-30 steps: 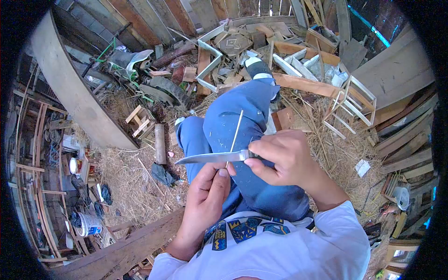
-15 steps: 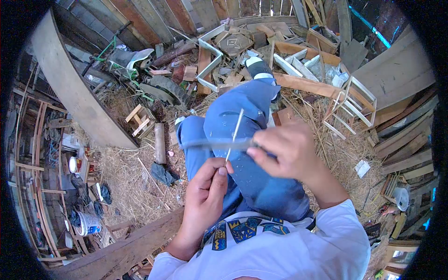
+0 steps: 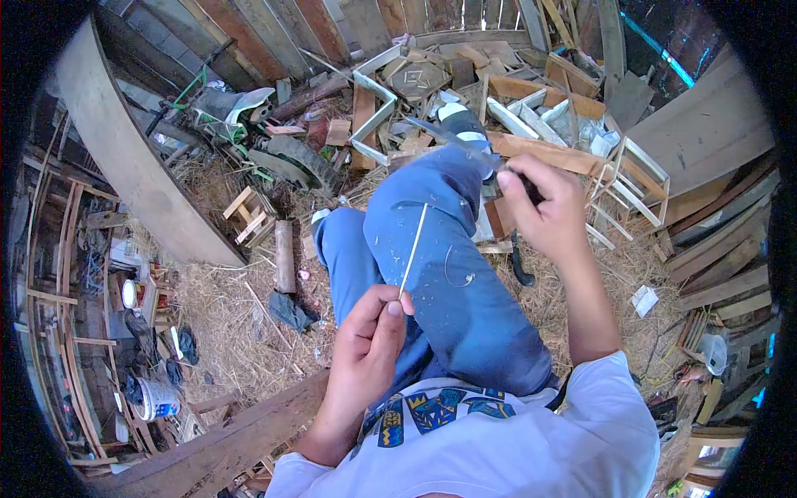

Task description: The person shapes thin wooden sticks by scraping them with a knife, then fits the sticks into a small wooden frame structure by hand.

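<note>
Between thumb and fingers, my left hand (image 3: 371,328) pinches the lower end of a thin pale stick (image 3: 414,251), which points up and slightly right over my blue trouser legs. My right hand (image 3: 544,199) is wrapped round the dark handle of a knife (image 3: 455,141), up and to the right of the stick and apart from it. The knife's blade is a little blurred and reaches up-left across my shoe. A thin curled shaving (image 3: 449,267) lies on my thigh, with small pale flecks around it.
Straw (image 3: 224,332) covers the ground. Wood scraps and a white frame (image 3: 378,104) lie ahead of my feet, with a tyre (image 3: 303,158) to their left. A long plank (image 3: 207,440) runs at lower left, near a white bucket (image 3: 158,399). A curved board (image 3: 137,149) stands at left.
My right hand has moved the knife from across the stick up and to the right, away from it. My left hand has stayed nearly in place with the stick. The curled shaving now shows on my thigh.
</note>
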The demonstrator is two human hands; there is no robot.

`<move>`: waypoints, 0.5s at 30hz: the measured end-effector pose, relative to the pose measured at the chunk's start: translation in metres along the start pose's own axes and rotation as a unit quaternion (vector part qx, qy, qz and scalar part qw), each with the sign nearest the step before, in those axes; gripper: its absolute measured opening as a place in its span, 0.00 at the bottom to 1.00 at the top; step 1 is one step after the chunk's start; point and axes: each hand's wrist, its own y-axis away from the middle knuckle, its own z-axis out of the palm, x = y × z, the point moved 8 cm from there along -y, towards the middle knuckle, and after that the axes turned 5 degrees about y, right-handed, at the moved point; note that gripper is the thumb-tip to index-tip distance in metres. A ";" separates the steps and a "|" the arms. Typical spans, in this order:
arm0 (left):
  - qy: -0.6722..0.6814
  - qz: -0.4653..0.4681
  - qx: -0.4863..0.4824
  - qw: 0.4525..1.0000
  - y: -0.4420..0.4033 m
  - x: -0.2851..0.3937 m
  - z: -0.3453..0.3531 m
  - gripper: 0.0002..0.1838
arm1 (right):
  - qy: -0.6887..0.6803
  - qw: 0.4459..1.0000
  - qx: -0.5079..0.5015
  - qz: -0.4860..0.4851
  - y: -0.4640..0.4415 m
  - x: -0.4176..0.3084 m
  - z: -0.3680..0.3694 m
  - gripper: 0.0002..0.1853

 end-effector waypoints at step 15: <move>0.054 -0.058 -0.055 0.995 -0.007 -0.012 0.010 0.11 | -0.480 0.819 -0.178 0.260 0.021 -0.026 0.070 0.09</move>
